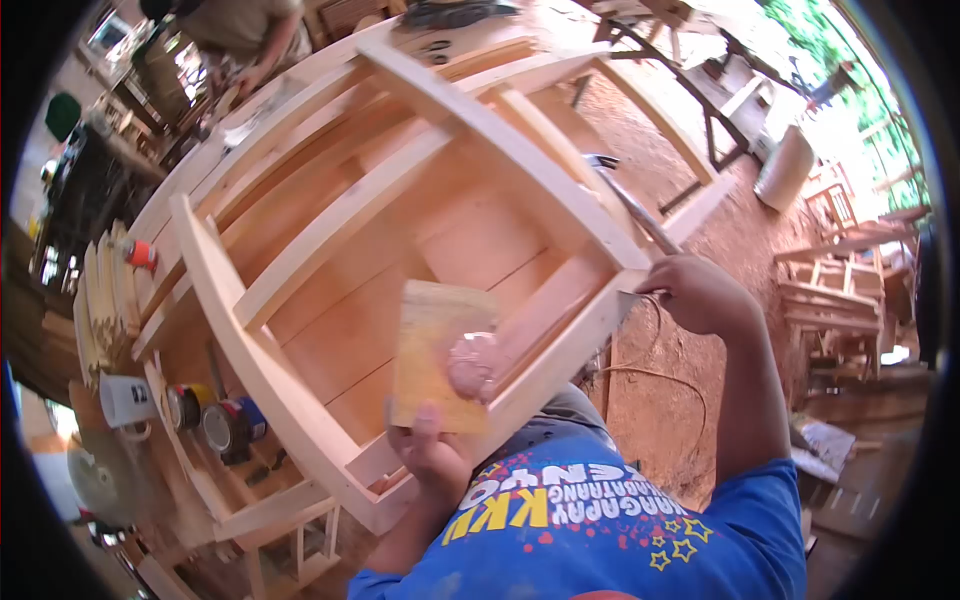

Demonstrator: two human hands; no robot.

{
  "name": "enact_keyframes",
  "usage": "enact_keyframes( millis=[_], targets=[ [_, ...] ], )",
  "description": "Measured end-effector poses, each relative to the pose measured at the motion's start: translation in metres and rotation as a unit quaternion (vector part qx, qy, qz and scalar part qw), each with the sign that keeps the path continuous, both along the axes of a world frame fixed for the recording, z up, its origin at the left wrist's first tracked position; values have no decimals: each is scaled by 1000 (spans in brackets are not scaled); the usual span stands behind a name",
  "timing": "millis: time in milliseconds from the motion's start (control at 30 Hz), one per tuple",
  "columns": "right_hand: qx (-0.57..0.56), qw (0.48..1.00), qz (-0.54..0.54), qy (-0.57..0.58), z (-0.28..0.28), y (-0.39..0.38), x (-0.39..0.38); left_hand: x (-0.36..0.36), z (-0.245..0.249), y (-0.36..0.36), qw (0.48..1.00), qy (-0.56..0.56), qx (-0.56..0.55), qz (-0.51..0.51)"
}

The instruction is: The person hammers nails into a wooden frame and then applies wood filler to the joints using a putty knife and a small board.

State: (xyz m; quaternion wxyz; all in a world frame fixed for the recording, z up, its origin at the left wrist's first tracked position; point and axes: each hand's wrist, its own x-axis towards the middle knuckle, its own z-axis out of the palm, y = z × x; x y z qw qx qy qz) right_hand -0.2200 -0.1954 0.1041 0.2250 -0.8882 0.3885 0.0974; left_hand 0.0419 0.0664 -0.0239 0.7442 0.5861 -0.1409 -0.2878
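Observation:
My left hand (432,455) grips the lower edge of a flat yellowish board (425,345), thumb on top. A lump of pink putty (472,365) sits on the board's right side. At the corner of the pale wooden frame (510,130), my right hand (700,290) is closed, fingers pinching what looks like a putty knife (630,293); only a sliver of its thin blade shows against the wood. A hammer (632,205) lies just beyond the corner, its handle end close to my right hand.
Paint cans (228,425), a white bucket (127,400) and a red-labelled can (140,254) stand left. Another person (245,40) is at the far left. A rolled cylinder (785,168) and wooden chair frames (835,290) are to the right. A cord (665,375) trails on the earth floor.

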Motion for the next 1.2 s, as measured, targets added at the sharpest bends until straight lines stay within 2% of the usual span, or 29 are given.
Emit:
enact_keyframes(
  millis=[33, 67, 100, 200, 267, 300, 333, 433, 467, 567, 600, 633, 667, 700, 733, 767, 833, 1033, 1067, 1200],
  targets=[
    [4, 1000, 6, 8, 3, 1, -4, 0, 6, -4, 1000, 8, -1, 11],
    [60, 998, 0, 35, 0, -1, -12, -4, 17, -10, 995, 87, -33, 41],
    [75, 996, -36, -22, 3, 7, -22, -6, 26, -15, 982, 164, -59, 71],
    [114, 969, -124, -180, 17, 3, -54, 2, 12, -11, 983, 145, -97, 52],
    [131, 923, -215, -292, 16, -2, -82, -4, 19, -16, 983, 133, -111, 54],
    [141, 892, -255, -347, 13, -9, -96, -8, 27, -21, 982, 149, -115, 25],
    [139, 877, -256, -382, 8, -18, -113, -13, 34, -26, 979, 164, -119, -4],
    [136, 785, -270, -541, -23, -34, -145, -50, 53, -64, 956, 241, -150, -70],
    [155, 775, -246, -561, -26, -40, -148, -64, 58, -81, 947, 267, -152, -92],
    [159, 687, -185, -684, -36, -40, -126, -116, 72, -142, 931, 306, -132, -148],
    [126, 700, -166, -683, -44, -41, -123, -135, 79, -160, 926, 313, -122, -171],
    [76, 718, -84, -687, -41, -45, -117, -152, 83, -178, 921, 323, -120, -183],
    [30, 737, -113, -666, -40, -39, -112, -168, 87, -192, 915, 335, -117, -195],
    [-48, 773, -62, -629, -35, -40, -115, -185, 89, -205, 908, 348, -114, -205],
    [-118, 779, -10, -616, -29, -42, -114, -201, 93, -216, 903, 361, -110, -206],
    [-133, 785, 19, -604, -32, -44, -117, -212, 94, -225, 894, 373, -115, -220],
    [-187, 792, -10, -581, -37, -44, -127, -232, 91, -239, 875, 399, -120, -246],
    [-207, 803, -5, -558, -57, -70, -161, -258, 75, -264, 891, 379, -102, -229],
    [-216, 801, -3, -558, -59, -75, -164, -257, 75, -267, 886, 369, -119, -253],
    [-230, 798, -6, -558, -51, -87, -172, -257, 89, -281, 896, 365, -92, -237]
  ],
)
